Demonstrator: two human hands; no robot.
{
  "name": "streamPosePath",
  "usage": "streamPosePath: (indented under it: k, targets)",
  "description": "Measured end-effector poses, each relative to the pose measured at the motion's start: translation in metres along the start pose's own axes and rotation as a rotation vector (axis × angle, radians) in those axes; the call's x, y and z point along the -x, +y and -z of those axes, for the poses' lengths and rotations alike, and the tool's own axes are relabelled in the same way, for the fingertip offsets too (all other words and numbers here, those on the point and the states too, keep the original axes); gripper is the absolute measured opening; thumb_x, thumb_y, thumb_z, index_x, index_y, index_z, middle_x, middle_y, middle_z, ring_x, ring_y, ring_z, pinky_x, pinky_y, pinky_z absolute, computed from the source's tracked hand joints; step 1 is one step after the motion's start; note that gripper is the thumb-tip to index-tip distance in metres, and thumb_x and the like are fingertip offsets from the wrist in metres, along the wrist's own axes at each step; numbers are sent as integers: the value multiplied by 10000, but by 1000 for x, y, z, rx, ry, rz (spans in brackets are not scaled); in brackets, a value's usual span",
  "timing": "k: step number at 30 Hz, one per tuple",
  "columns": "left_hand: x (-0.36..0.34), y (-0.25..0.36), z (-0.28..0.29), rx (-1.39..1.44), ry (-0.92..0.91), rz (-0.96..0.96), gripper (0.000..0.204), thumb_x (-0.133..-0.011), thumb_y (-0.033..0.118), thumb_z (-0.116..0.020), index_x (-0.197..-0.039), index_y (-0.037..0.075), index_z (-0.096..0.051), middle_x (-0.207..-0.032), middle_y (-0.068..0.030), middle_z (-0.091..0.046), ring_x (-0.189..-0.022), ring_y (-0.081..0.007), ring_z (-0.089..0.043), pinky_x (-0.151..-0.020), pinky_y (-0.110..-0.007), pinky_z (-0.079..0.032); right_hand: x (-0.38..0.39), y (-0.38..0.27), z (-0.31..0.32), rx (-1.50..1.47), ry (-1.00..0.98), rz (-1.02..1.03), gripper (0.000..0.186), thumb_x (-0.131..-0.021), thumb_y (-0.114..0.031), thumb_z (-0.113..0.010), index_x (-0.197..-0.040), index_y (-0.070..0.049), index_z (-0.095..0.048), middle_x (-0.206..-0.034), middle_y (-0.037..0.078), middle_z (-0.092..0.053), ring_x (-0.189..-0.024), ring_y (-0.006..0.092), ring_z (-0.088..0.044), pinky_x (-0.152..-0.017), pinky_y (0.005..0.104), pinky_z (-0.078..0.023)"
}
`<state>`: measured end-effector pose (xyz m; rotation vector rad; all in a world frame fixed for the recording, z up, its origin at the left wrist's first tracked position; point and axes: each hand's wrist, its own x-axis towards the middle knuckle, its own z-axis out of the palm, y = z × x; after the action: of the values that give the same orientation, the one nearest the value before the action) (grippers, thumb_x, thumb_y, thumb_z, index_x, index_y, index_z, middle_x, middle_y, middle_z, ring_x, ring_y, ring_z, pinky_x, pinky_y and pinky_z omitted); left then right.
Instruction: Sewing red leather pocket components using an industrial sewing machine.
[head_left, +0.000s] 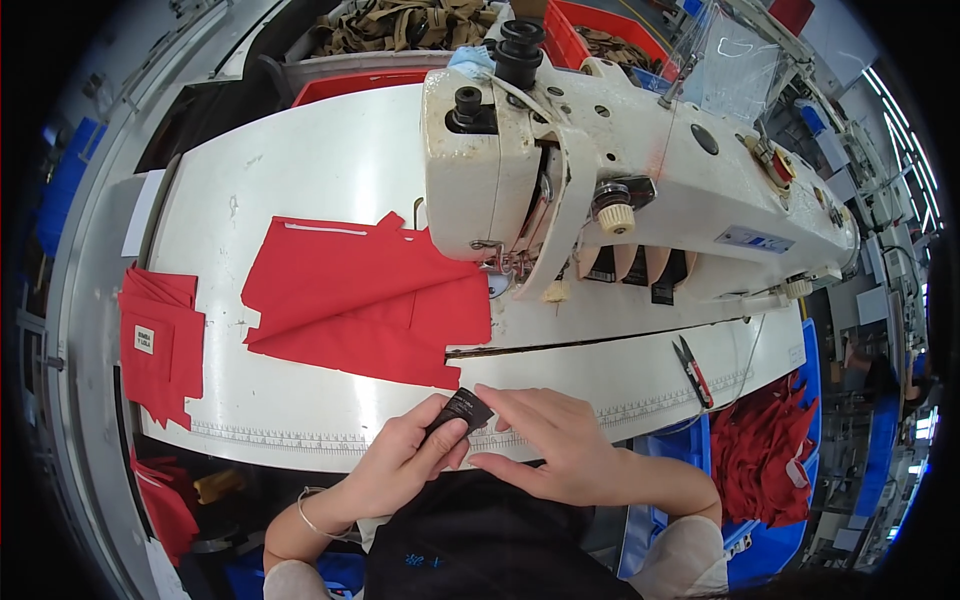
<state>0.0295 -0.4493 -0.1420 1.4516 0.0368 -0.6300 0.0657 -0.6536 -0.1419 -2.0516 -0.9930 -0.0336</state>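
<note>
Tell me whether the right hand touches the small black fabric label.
Touching. The head view shows the right hand's index fingertip resting on the small black fabric label, which the left hand pinches.

red fabric: right edge hidden under sewing machine | black label: print too small
</note>
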Motion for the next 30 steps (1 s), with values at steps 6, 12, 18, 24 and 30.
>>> streamPosePath:
  k: [6,12,18,24,30]
  targets:
    - [0,3,8,94,-65,44,203,-1021,188,-429,-1093,22,-520,-678,39,-484,-546,-26,-362,-483,-184,-301,-5,20,10,12,30,114,439,-775,-116,-709,-1158,50,-576,-1035,115,-620,-792,225,-632,-673,300,-519]
    - [-4,6,14,186,-113,115,207,-1018,184,-441,-1096,16,-534,-670,47,-474,-524,-14,-335,-462,-175,-270,-19,29,13,210,87,499,390,-699,-48,-692,-1078,29,-643,-997,110,-634,-731,171,-615,-581,255,-486]
    - [-12,12,25,190,-193,177,211,-1013,197,-465,-1077,15,-549,-675,37,-481,-531,-21,-353,-468,-181,-282,-18,41,14,344,33,690,323,-687,-69,-660,-988,48,-669,-1019,151,-642,-736,175,-612,-564,234,-466]
    - [-61,40,67,-839,282,-501,226,-909,151,-610,-1086,11,-622,-911,-68,-624,-905,-255,-546,-868,-339,-449,-22,63,11,539,102,735,294,-712,-84,-596,-943,95,-633,-1110,220,-609,-794,219,-634,-662,276,-528]
    - [-126,36,103,-928,413,-580,272,-816,89,-665,-1079,34,-628,-1268,-105,-515,-1152,-300,-413,-941,-377,-402,-35,94,-2,591,110,577,311,-693,-23,-626,-969,118,-613,-1043,206,-616,-799,204,-651,-651,274,-543]
